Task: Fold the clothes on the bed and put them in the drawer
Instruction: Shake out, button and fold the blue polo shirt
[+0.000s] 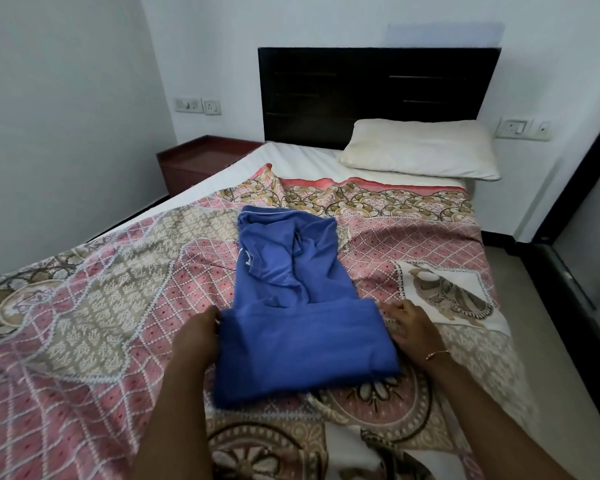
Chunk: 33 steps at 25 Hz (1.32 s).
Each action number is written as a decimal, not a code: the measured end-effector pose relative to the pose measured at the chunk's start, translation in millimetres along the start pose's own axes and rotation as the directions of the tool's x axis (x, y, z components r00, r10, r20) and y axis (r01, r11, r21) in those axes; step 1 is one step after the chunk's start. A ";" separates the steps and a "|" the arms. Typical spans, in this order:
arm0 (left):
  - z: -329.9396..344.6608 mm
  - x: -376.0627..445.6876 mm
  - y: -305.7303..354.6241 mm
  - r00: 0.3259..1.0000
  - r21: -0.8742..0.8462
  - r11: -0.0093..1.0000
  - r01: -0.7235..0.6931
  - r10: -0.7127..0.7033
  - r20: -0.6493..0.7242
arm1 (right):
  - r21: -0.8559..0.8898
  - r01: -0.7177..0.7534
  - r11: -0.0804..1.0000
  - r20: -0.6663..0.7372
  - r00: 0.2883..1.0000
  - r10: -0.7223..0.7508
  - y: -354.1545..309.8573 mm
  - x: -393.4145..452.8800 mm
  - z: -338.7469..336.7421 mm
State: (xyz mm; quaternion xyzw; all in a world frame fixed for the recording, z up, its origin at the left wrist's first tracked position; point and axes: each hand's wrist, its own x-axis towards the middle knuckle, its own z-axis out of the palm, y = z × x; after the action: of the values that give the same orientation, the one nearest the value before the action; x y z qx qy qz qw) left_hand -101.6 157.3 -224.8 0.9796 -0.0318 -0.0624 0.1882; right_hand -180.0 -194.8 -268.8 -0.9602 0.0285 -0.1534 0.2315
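Note:
A blue shirt (291, 306) lies on the patterned bedspread (101, 289) in the middle of the bed, its near end folded over toward the collar. My left hand (196, 336) grips the left edge of that folded part. On the other side my right hand (409, 329) holds the right edge, with its fingers curled into the cloth. The far half of the shirt is wrinkled, and its sleeves are tucked in. No drawer front shows clearly.
A white pillow (420, 148) rests against the dark headboard (378, 91). A reddish-brown bedside cabinet (201, 161) stands at the far left of the bed. Bare floor (541, 306) runs along the bed's right side, next to a dark-framed door (586, 271).

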 end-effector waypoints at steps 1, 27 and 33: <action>2.1 -2.0 2.4 0.999 0.027 0.999 -0.047 0.047 -0.013 | 0.009 0.060 0.998 0.008 0.998 -0.060 0.2 2.5 3.1; 26.4 14.1 -12.9 0.637 0.352 0.581 -0.734 0.768 0.062 | 0.471 -0.224 0.853 0.368 0.929 0.041 -21.3 30.2 3.8; -12.4 -13.8 29.8 0.983 -0.453 0.872 -0.184 0.165 -0.080 | 0.551 -0.245 0.798 0.123 0.969 0.213 -14.9 48.8 23.7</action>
State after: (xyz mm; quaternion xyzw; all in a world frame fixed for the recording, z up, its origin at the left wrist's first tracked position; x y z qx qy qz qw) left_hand -114.8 135.3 -200.7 0.9016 -0.1007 -0.0317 0.4195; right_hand -126.5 -177.3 -268.4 -0.8426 0.0915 -0.0997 0.5212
